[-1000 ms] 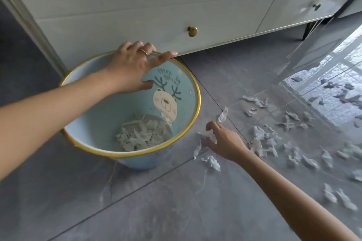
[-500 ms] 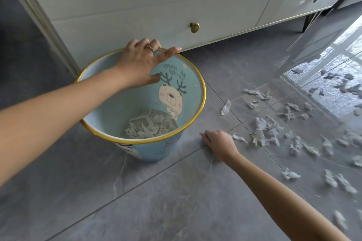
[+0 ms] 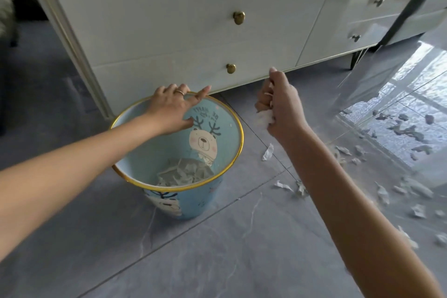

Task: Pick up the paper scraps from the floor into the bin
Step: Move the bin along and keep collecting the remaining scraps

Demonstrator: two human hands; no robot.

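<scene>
Head view: the right grip (image 3: 280, 106) is clamped on a small wad of white paper scraps (image 3: 264, 117), fingers curled round it, with crumpled bits poking out under the palm. Half a second ago this grip lay low on the floor (image 3: 217, 249) just right of the bin (image 3: 241, 138). Now it is lifted to about rim height, still right of the opening and not yet over it. The patch of tile it was working looks thinner than a second ago, so one more handful seems gathered; by my reading it only needs carrying left over the opening and letting go. The left grip (image 3: 169, 111), a ring (image 3: 180, 92) on one finger, keeps its place on the far rim, fingers draped over the gold edge and steadying the bin. The bin is pale blue with a gold rim and a cartoon bear with antlers inside, and a layer of torn scraps (image 3: 183, 174) already covers its bottom. One loose scrap (image 3: 268, 152) lies just right of the bin, two more (image 3: 281, 186) nearer, and a wide scatter (image 3: 384, 193) spreads to the right across the glossy grey tiles. The pieces are small, white, crinkled and light. Much is still left to pick up. A white drawer cabinet (image 3: 169, 19) with brass knobs stands on the far side.
</scene>
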